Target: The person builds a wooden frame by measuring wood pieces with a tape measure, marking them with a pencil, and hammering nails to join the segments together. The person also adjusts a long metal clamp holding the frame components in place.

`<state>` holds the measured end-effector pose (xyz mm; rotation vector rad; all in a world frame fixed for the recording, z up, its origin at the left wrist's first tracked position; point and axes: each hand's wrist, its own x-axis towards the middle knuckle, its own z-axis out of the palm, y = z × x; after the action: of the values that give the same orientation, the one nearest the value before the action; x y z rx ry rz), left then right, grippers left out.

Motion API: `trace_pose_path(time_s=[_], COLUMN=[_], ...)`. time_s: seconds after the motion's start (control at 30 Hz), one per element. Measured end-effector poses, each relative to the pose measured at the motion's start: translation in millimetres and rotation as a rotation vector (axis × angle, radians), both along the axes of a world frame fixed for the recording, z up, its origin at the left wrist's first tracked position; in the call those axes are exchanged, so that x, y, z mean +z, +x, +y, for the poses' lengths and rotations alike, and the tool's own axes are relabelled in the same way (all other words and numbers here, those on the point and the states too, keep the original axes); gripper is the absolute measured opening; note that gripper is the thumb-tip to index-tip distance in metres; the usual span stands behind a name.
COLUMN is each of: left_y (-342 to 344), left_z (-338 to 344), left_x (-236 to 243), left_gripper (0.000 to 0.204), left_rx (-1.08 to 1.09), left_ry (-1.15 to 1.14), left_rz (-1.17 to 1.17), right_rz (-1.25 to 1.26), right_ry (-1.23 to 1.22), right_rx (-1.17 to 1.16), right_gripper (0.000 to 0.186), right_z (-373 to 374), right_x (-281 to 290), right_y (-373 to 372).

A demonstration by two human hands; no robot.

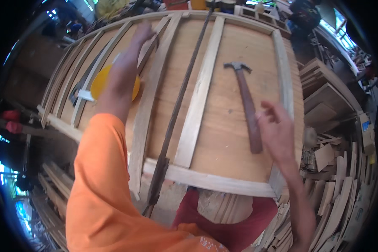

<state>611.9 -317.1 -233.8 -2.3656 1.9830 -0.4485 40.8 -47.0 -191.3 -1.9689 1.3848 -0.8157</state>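
A claw hammer with a brown wooden handle lies on the plywood panel, inside a frame of pale wood strips. My right hand is beside the hammer's handle, fingers loosely bent and apart, with nothing plainly held. My left hand reaches to the far side of the frame, close to a slanting wood strip. It is blurred, so its fingers cannot be made out. Under my left forearm is a yellow round thing, partly hidden by the arm.
A long dark bar clamp crosses the frame from near to far. A white piece lies left of the yellow thing. Stacked wood offcuts crowd the right side, and boards lie at the lower left.
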Motion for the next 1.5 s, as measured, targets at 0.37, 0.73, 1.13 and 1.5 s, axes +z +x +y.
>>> trace_pose_path(time_s=[0.37,0.73,1.13,1.5], left_y=[-300.6,-185.0,-341.0,-408.1], left_z=[256.6,379.7,459.5,505.3], left_x=[157.9,5.5,91.2,95.8], left_gripper=[0.07,0.078,0.037,0.021], left_rx=[-0.875,-0.16,-0.714,-0.681], left_ry=[-0.24,-0.043,-0.011,0.642], left_rz=[0.919,0.484,1.236,1.644], right_rz=[-1.059,-1.127,-0.592,-0.182], right_ry=[0.254,0.247,0.331,-0.035], right_rx=[0.408,-0.125,-0.18,-0.226], right_gripper=[0.075,0.069,0.051,0.068], right_z=[3.5,213.2,284.5,308.8], right_x=[89.1,30.9,17.3,31.7], right_y=[80.1,-38.5,-58.4,-29.4])
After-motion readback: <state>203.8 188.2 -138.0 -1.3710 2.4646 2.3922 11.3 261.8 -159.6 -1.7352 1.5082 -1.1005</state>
